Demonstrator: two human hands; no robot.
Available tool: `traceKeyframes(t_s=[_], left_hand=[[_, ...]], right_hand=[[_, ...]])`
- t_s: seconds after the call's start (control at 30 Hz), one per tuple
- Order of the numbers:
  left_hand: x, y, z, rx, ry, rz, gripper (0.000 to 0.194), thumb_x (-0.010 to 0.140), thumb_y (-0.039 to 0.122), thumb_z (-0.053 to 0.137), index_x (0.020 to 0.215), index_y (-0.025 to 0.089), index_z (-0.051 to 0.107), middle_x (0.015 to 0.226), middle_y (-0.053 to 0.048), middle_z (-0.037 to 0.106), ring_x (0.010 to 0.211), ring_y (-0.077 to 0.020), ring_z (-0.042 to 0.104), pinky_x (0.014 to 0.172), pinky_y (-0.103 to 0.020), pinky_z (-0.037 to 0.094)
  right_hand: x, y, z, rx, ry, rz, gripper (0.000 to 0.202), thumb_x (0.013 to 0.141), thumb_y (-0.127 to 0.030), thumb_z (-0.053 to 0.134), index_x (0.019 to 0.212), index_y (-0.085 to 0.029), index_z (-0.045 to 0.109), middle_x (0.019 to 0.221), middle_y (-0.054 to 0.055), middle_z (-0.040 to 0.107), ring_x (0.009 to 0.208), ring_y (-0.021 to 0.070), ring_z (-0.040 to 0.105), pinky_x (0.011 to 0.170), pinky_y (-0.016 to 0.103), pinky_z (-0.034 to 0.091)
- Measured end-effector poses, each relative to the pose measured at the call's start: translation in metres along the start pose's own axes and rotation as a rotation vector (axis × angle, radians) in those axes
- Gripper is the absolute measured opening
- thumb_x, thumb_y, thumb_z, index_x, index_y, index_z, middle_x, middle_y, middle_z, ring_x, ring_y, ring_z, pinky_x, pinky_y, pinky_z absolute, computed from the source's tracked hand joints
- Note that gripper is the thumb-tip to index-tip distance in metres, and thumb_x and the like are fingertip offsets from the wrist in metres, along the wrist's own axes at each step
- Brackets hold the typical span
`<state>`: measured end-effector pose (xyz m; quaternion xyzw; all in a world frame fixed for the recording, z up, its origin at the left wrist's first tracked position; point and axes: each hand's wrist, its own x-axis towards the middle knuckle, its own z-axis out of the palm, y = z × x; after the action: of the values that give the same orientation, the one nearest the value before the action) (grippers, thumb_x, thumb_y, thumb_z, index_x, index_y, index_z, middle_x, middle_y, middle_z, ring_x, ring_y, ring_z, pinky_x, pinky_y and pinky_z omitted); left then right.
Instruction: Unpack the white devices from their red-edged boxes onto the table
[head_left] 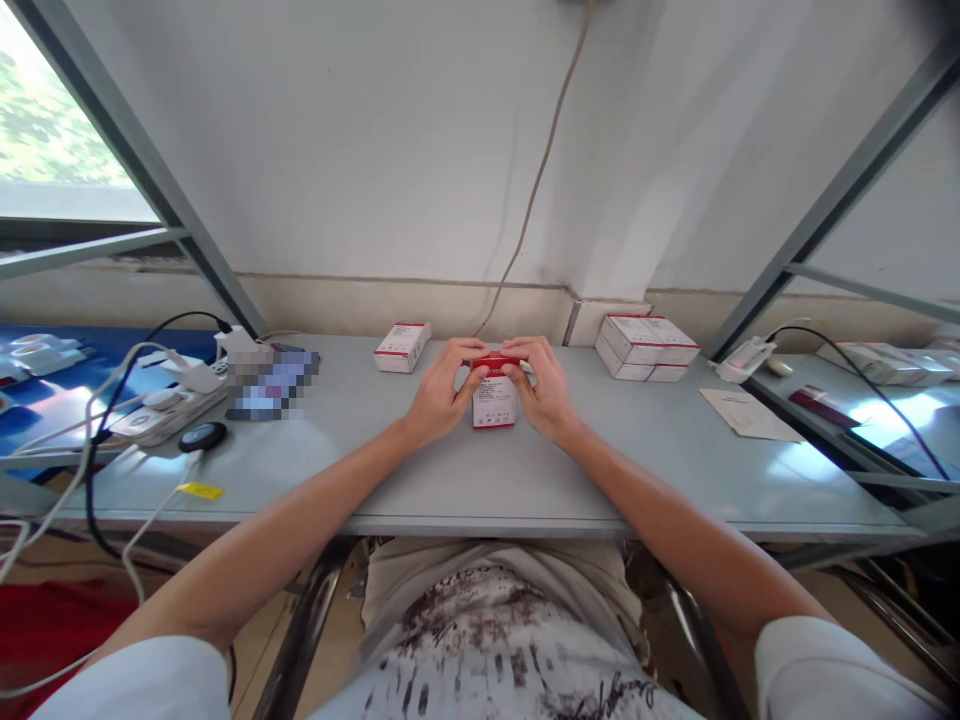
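A small white cardboard box (494,401) with a red top end and printed text stands on the grey table in front of me. Both my hands grip its red upper end from the two sides. The fingers of my left hand (448,388) are bent over the left top edge, with the thumb against the front. My right hand (545,387) mirrors this on the right, its thumb also pressed near the red part. The far side of the box is hidden behind the fingers.
A similar box (403,346) lies back left; several stacked boxes (646,347) stand back right. A paper sheet (750,414) lies on the right. On the left are a phone (274,384), a power strip (169,405), a round black device (202,437) and loose cables.
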<state>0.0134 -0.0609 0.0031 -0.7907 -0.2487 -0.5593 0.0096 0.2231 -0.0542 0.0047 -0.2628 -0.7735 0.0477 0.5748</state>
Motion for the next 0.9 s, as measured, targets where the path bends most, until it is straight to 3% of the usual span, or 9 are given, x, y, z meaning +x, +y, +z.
traceKeyframes(t_s=[0.2, 0.4, 0.6, 0.77, 0.9], left_hand=[[0.0, -0.001, -0.001, -0.055, -0.069, -0.011, 0.029, 0.114, 0.039, 0.06, 0.139, 0.025, 0.064, 0.135, -0.012, 0.072, 0.128, -0.0232, 0.069, 0.1, -0.039, 0.064], [-0.004, -0.001, 0.001, -0.019, 0.058, 0.002, 0.027, 0.112, 0.039, 0.064, 0.134, 0.024, 0.069, 0.129, -0.011, 0.077, 0.12, -0.0226, 0.074, 0.091, -0.037, 0.067], [-0.004, 0.002, -0.001, -0.006, 0.057, -0.035, 0.027, 0.112, 0.039, 0.064, 0.134, 0.023, 0.069, 0.132, -0.012, 0.074, 0.123, -0.0228, 0.072, 0.093, -0.038, 0.068], [-0.002, 0.003, -0.001, -0.071, 0.064, -0.101, 0.028, 0.113, 0.042, 0.062, 0.133, 0.025, 0.069, 0.133, -0.011, 0.071, 0.126, -0.0235, 0.07, 0.1, -0.043, 0.067], [-0.002, 0.003, 0.0, -0.169, 0.047, -0.149, 0.027, 0.112, 0.041, 0.063, 0.133, 0.026, 0.069, 0.136, -0.011, 0.067, 0.129, -0.0238, 0.069, 0.101, -0.043, 0.067]], right_hand=[[-0.001, 0.002, 0.003, 0.063, 0.064, -0.025, 0.019, 0.113, -0.045, 0.059, 0.117, -0.029, 0.069, 0.116, 0.009, 0.071, 0.119, 0.026, 0.071, 0.1, 0.048, 0.061], [0.0, -0.001, 0.002, 0.05, -0.007, 0.07, 0.026, 0.113, -0.051, 0.057, 0.123, -0.031, 0.069, 0.123, 0.01, 0.071, 0.128, 0.0282, 0.068, 0.105, 0.05, 0.062], [-0.001, -0.004, 0.003, 0.12, -0.07, 0.078, 0.029, 0.11, -0.051, 0.062, 0.131, -0.032, 0.069, 0.132, 0.01, 0.07, 0.128, 0.0273, 0.066, 0.11, 0.052, 0.06], [0.001, -0.009, 0.008, 0.362, 0.028, 0.284, 0.028, 0.099, -0.052, 0.079, 0.115, -0.031, 0.073, 0.126, 0.007, 0.071, 0.123, 0.0251, 0.07, 0.101, 0.045, 0.065], [0.003, -0.008, 0.01, 0.454, 0.021, 0.383, 0.036, 0.09, -0.054, 0.088, 0.112, -0.03, 0.073, 0.126, 0.007, 0.073, 0.124, 0.0262, 0.071, 0.104, 0.047, 0.064]])
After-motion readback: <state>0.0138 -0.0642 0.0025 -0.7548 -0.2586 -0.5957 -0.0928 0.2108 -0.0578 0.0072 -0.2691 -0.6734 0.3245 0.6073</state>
